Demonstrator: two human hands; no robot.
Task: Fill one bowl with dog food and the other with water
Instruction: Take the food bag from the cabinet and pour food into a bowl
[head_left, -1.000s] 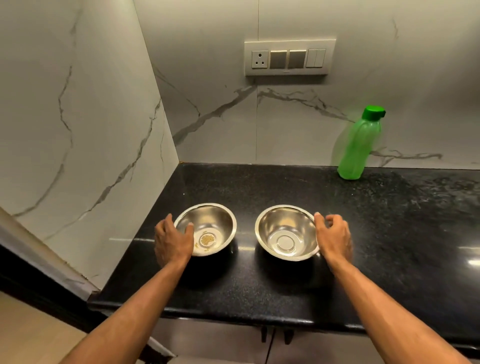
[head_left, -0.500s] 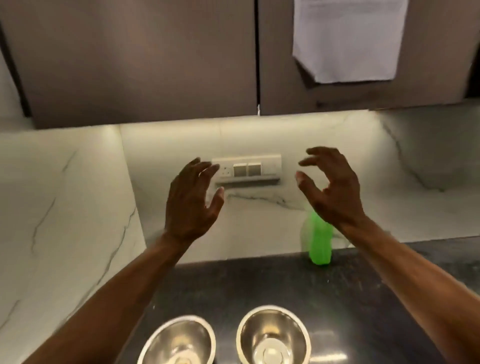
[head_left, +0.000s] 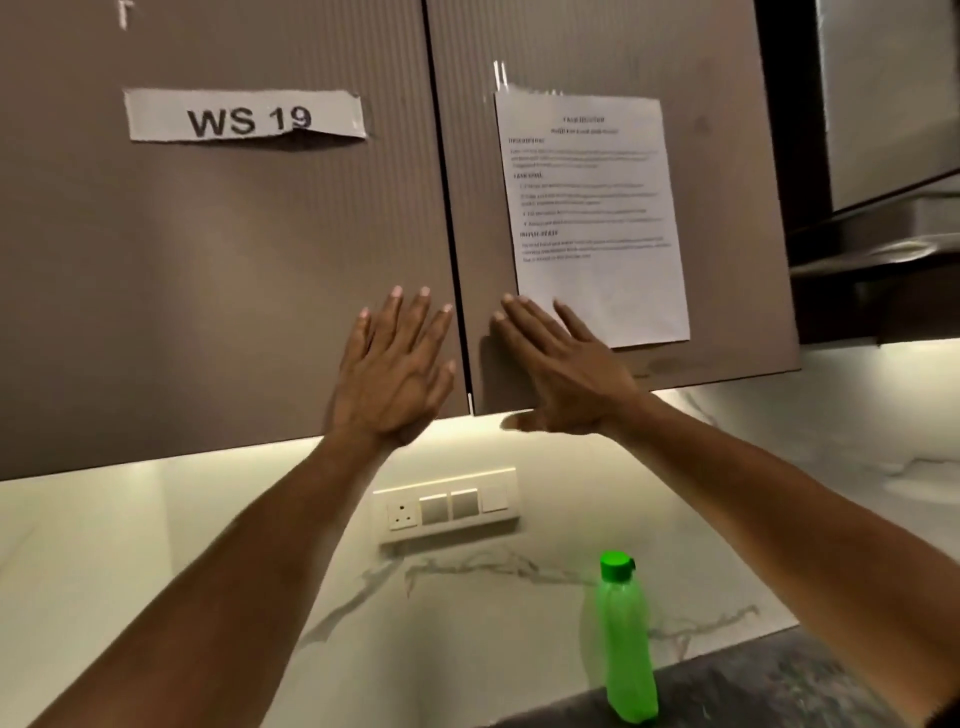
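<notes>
My left hand (head_left: 395, 369) lies flat with fingers spread on the lower corner of the left brown cabinet door (head_left: 218, 270). My right hand (head_left: 561, 374) rests flat on the lower corner of the right cabinet door (head_left: 727, 78), its thumb under the door's bottom edge. Both doors are closed and both hands hold nothing. A green water bottle (head_left: 626, 644) with a green cap stands upright on the black counter (head_left: 753, 691) by the marble wall. The two steel bowls are out of view below.
A paper label reading WS 19 (head_left: 244, 117) is taped on the left door. A printed sheet (head_left: 597, 208) hangs on the right door. A white switch panel (head_left: 447, 509) sits on the marble wall. A steel hood (head_left: 883, 156) is at upper right.
My view tilted up from the bowls to the wall cabinets. Both hands left the bowls, rose, and now press flat on the cabinet doors.
</notes>
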